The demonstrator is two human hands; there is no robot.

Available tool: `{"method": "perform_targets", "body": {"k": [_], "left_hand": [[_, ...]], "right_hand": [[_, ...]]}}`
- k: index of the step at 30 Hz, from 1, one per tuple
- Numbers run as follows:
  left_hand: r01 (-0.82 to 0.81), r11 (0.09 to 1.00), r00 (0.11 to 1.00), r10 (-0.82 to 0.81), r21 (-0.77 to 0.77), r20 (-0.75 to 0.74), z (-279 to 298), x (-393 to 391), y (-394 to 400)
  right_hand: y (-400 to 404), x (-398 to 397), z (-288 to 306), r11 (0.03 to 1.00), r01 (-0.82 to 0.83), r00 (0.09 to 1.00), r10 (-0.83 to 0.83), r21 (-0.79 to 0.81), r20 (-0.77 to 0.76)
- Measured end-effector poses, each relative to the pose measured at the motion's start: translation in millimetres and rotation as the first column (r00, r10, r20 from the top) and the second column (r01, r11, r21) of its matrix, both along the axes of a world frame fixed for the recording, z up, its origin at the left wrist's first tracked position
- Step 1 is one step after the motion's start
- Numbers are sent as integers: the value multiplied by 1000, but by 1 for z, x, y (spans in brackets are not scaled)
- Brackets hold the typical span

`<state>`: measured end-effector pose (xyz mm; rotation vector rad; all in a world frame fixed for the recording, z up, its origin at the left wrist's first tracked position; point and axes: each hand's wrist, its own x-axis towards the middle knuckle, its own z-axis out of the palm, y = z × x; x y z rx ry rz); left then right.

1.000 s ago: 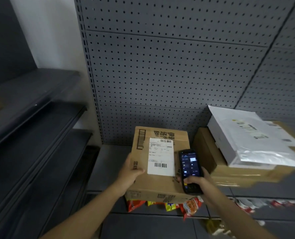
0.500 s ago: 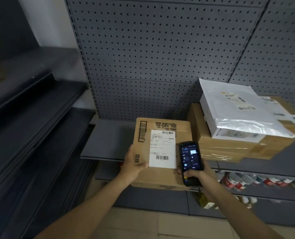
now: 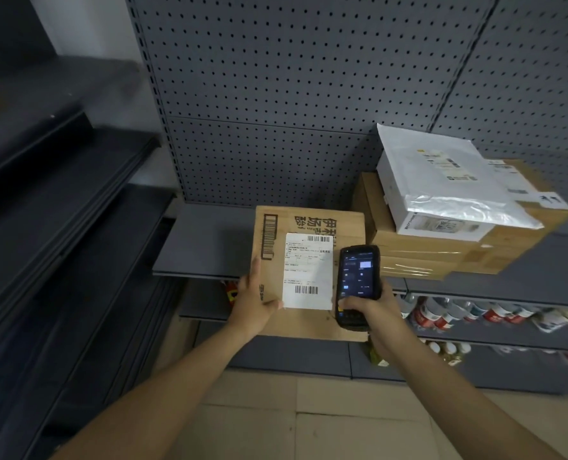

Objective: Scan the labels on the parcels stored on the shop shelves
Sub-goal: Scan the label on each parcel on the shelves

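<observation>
A brown cardboard parcel (image 3: 312,227) juts out over the front edge of the grey shelf (image 3: 206,247). Its top carries a white shipping label (image 3: 307,273) with barcodes. My left hand (image 3: 254,300) grips the parcel's left front corner, thumb beside the label. My right hand (image 3: 368,307) holds a black handheld scanner (image 3: 357,280) with its lit screen facing me, just right of the label and over the parcel. To the right a large cardboard box (image 3: 458,250) carries a white box in a clear plastic bag (image 3: 441,180), labels on top.
A grey pegboard wall (image 3: 292,94) backs the shelf. Lower shelves at the right hold rows of bottles (image 3: 458,313) and snack packs. Dark shelving (image 3: 43,210) runs along the left. Beige floor tiles (image 3: 292,419) lie below.
The view has dropped and pulled back, showing the floor and lower shelves. The parcel has come further out over the shelf edge with my left hand. The scanner stays beside the label.
</observation>
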<state>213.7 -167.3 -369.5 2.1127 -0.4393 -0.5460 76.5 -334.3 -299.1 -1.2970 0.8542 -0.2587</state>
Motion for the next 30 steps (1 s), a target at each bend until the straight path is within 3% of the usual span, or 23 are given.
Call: {"method": "perform_targets", "body": {"k": [5, 11, 23, 30], "left_hand": [[-40, 999, 999, 39, 23, 33, -7, -13, 4], [-34, 998, 998, 30, 57, 64, -13, -17, 9], [-38, 968, 985, -6, 247, 173, -12, -14, 9], [-41, 961, 981, -14, 273, 194, -12, -13, 9]], "right_hand": [[32, -31, 28, 946, -119, 990, 89, 302, 112], [66, -57, 32, 845, -202, 979, 168, 495, 113], [81, -56, 36, 825, -164, 986, 133, 541, 96], [87, -53, 41, 791, -136, 991, 103, 597, 90]]}}
